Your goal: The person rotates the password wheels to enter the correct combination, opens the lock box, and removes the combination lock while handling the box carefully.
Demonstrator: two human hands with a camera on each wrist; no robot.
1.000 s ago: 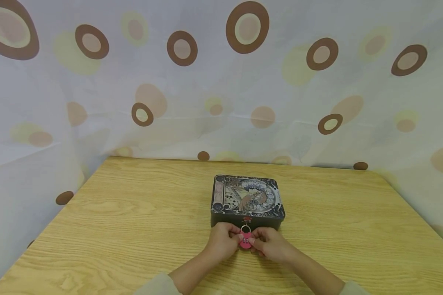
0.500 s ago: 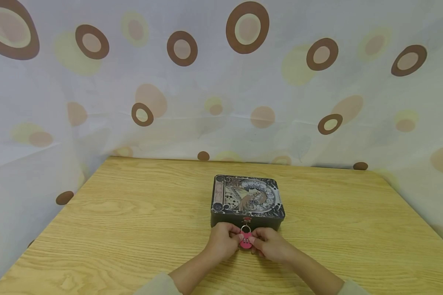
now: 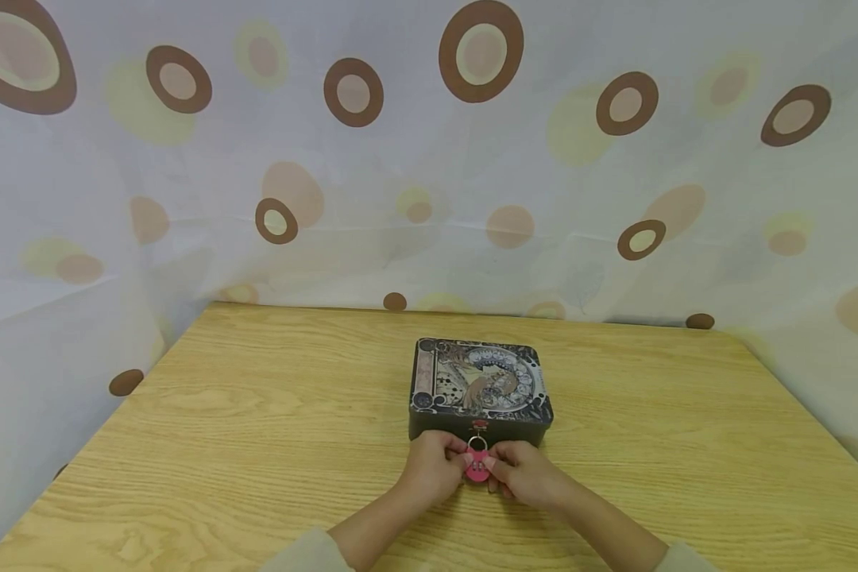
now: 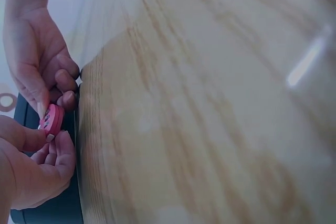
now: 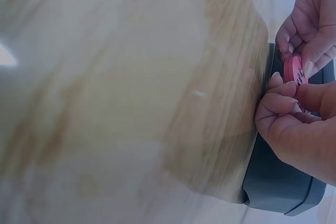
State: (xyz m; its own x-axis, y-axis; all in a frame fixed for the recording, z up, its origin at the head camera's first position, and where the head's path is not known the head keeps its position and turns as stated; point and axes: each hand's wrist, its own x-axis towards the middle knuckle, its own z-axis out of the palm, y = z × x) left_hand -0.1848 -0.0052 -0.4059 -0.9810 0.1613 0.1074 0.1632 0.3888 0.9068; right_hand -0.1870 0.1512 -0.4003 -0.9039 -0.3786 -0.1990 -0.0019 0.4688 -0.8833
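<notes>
A pink combination padlock (image 3: 477, 467) with a silver shackle hangs at the front of a dark tin box (image 3: 482, 380) whose lid bears an ornate picture. My left hand (image 3: 432, 470) pinches the padlock's left edge between thumb and fingers. From the other side my right hand (image 3: 525, 475) pinches it too, the thumb on its face by the number dials. In the left wrist view the padlock (image 4: 51, 121) sits between both sets of fingertips. The right wrist view shows the padlock (image 5: 295, 71) edge-on, close to the box's dark front wall (image 5: 278, 177).
The box stands on a wood-grain table (image 3: 272, 397), a little right of its middle. Behind the table and along its sides hangs a pale curtain (image 3: 372, 175) with brown and beige circles.
The hands stay on the padlock with hardly any movement. The right thumb shifts very slightly on the padlock's face, and the head view tilts a touch.
</notes>
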